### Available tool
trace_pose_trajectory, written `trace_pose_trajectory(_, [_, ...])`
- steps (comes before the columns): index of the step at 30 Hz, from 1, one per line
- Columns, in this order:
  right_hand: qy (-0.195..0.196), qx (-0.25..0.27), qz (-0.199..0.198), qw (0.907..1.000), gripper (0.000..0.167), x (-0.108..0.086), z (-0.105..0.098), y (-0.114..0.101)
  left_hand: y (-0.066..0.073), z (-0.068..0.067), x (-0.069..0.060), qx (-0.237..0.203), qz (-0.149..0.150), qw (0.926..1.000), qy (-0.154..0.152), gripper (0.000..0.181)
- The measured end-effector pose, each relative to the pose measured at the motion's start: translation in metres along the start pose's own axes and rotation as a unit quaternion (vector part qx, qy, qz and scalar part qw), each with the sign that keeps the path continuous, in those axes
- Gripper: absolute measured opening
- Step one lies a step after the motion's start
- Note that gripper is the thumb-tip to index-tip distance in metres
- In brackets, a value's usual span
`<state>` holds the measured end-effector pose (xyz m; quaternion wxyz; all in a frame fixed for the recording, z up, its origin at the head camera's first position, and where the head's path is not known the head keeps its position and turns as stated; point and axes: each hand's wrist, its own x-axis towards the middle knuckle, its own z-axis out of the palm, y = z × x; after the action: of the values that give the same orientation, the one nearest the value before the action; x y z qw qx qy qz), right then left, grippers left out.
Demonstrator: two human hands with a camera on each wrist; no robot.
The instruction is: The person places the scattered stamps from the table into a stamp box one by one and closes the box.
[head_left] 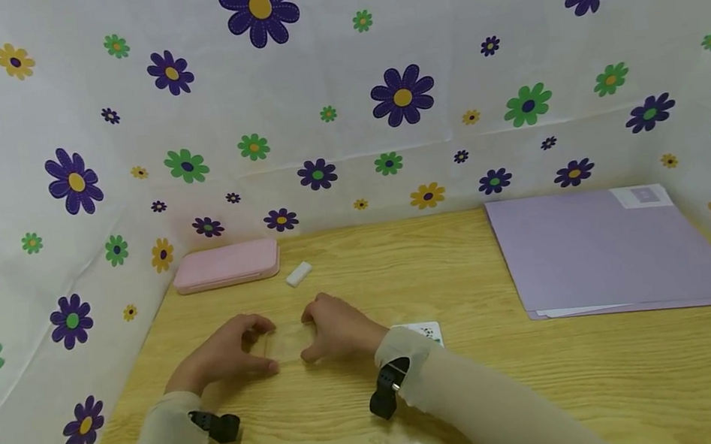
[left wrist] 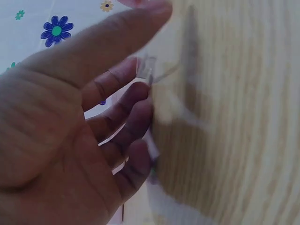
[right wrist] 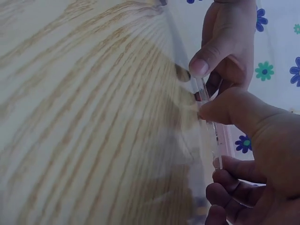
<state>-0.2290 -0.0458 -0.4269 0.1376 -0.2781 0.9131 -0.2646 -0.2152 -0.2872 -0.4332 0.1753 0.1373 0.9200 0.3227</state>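
Observation:
A clear, flat plastic piece (head_left: 287, 344) lies low over the table between both hands; its see-through body makes its outline hard to follow. My left hand (head_left: 231, 353) holds its left end, thumb and fingers spread to opposite edges. In the left wrist view, a clear corner (left wrist: 146, 68) shows beside the fingertips. At the other end my right hand (head_left: 340, 330) grips it, the thumb on the near edge and the fingers on the far one. The right wrist view shows the thin clear edge (right wrist: 216, 140) along the right fingertips.
Behind the hands lie a pink case (head_left: 227, 265) and a small white block (head_left: 299, 274). A white printed card (head_left: 427, 331) is partly hidden by the right wrist. Purple folders (head_left: 606, 255) with papers lie at the right. A flowered cloth (head_left: 333, 66) walls the table.

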Motion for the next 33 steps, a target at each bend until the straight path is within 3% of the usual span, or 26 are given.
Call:
trace_pose_trajectory(3, [0.002, 0.012, -0.022, 0.9997, 0.058, -0.005, -0.006, 0.001, 0.002, -0.001, -0.003, -0.017, 0.002, 0.9999, -0.001, 0.066])
trace_pose_trajectory(11, [0.014, 0.047, -0.061, 0.9969, 0.059, -0.022, -0.024, 0.010, 0.016, 0.002, -0.009, -0.053, 0.067, 0.9961, 0.021, 0.062])
trace_pose_trajectory(16, [0.020, 0.087, -0.075, 0.9931, 0.061, -0.033, -0.033, 0.016, 0.027, 0.003, -0.011, -0.055, 0.093, 0.9934, 0.039, 0.059])
trace_pose_trajectory(22, [0.031, 0.122, -0.078, 0.9890, 0.057, -0.045, -0.041, 0.022, 0.041, 0.005, -0.011, -0.046, 0.102, 0.9916, 0.065, 0.061])
trace_pose_trajectory(33, [0.059, 0.123, -0.091, 0.9864, 0.052, -0.070, -0.055, 0.033, 0.066, 0.015, -0.012, -0.051, 0.147, 0.9831, 0.096, 0.057])
